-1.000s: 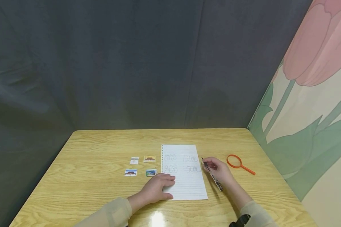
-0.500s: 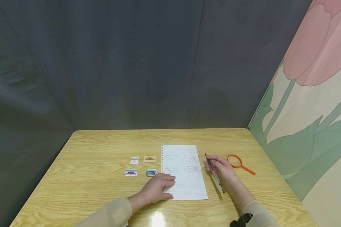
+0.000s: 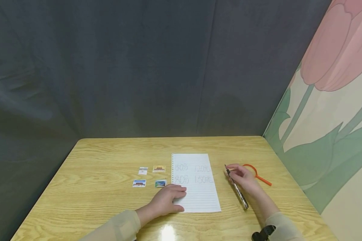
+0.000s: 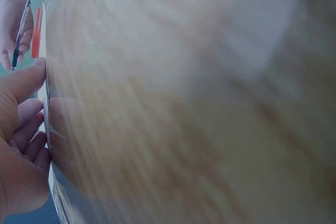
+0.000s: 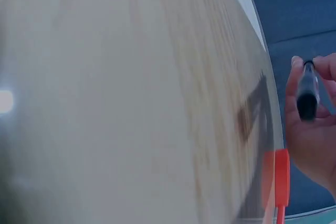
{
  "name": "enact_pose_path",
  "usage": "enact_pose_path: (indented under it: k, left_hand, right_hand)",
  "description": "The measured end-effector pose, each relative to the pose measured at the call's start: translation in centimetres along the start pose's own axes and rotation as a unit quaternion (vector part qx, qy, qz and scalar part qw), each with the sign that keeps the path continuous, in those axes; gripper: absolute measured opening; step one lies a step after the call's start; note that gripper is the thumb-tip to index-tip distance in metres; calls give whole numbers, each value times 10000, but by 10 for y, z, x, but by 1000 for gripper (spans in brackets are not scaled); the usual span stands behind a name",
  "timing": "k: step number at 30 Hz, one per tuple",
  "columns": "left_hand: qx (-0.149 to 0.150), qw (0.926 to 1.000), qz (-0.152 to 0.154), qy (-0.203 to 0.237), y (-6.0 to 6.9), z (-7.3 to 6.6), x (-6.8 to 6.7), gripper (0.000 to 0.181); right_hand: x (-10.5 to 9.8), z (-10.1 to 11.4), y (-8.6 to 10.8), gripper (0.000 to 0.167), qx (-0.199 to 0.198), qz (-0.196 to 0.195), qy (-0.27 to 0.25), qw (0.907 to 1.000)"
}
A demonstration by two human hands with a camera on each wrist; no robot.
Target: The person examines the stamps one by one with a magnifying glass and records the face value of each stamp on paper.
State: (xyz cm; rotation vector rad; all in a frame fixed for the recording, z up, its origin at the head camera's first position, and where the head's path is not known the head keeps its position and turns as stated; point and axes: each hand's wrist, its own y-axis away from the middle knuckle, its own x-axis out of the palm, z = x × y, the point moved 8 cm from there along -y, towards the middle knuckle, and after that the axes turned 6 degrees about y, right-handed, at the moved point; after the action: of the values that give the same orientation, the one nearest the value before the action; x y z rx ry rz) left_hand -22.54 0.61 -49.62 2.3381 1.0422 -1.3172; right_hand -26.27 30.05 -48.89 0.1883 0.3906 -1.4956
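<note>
My left hand (image 3: 167,200) rests on the lower left part of a lined sheet of paper (image 3: 199,197), its fingers extended over the sheet's left edge. Handwritten figures stand in two rows on the upper half of the paper. Right of the sheet, my right hand (image 3: 244,179) pinches a pen (image 3: 238,192) between thumb and fingers, its dark tip pointing away from me. The right wrist view shows the pen (image 5: 308,92) end-on in the fingers. Just beyond that hand lies an orange magnifying glass (image 3: 263,181), part of its ring hidden behind the hand.
Several small picture stamps lie left of the paper: a pale one (image 3: 143,170), a yellow one (image 3: 159,169), a blue one (image 3: 139,183) and a green-blue one (image 3: 161,183). A dark curtain (image 3: 138,67) hangs behind the wooden table (image 3: 93,190); a tulip-patterned wall (image 3: 328,134) stands at right.
My right hand has moved right with the pen, away from the paper and towards the magnifying glass, and now covers part of its ring. My left hand and the paper have stayed put.
</note>
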Motion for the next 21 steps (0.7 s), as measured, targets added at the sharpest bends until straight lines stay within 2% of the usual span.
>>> enact_pose_path:
  k: [2,6,13,15,21]
  left_hand:
    - [11,10000,-8,-15,0,0,0,55]
    - [2,10000,-13,-16,0,-1,0,55]
    - [1,10000,-29,-5,0,-1,-1,54]
    - [9,10000,-31,0,1,-1,-1,54]
    - [44,10000,-17,-38,1,0,-1,54]
  right_hand:
    - [-5,1,1,33,-69,-58,380,9992]
    - [-11,-3,3,31,64,-154,1018,9947]
    - [-18,-9,3,27,51,-374,2088,9772]
    - [-20,-10,4,27,40,-405,2224,9741]
    - [-23,-11,5,26,-74,-441,2197,9745]
